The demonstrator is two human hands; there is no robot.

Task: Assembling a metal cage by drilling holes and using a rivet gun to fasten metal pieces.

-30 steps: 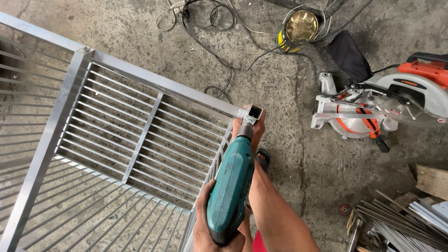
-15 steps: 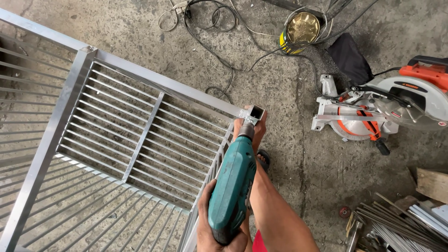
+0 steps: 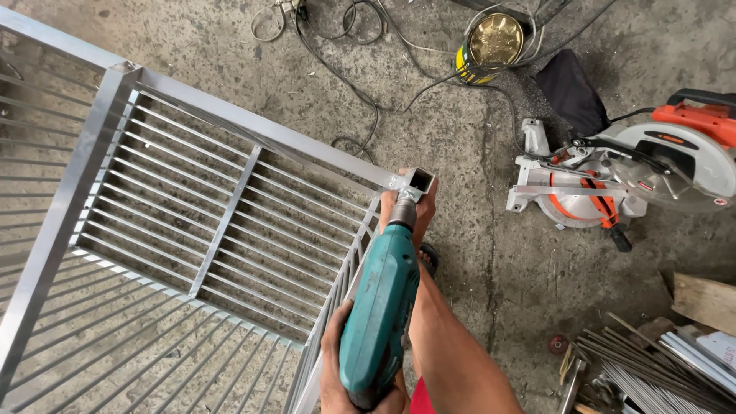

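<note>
The left hand is gripping the rear of a teal power drill — its nose is pressing at the open tube corner of the steel gate frame. The right hand is clasping that corner post — a miter saw is sitting nearby on the concrete.

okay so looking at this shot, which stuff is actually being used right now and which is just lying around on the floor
In use: teal power drill, gripped at the rear by the left hand; right hand at the open square tube end of the steel grille frame.

Lying about: orange mitre saw, gold-lidded tin, cables, metal rods, wood offcut.
</note>
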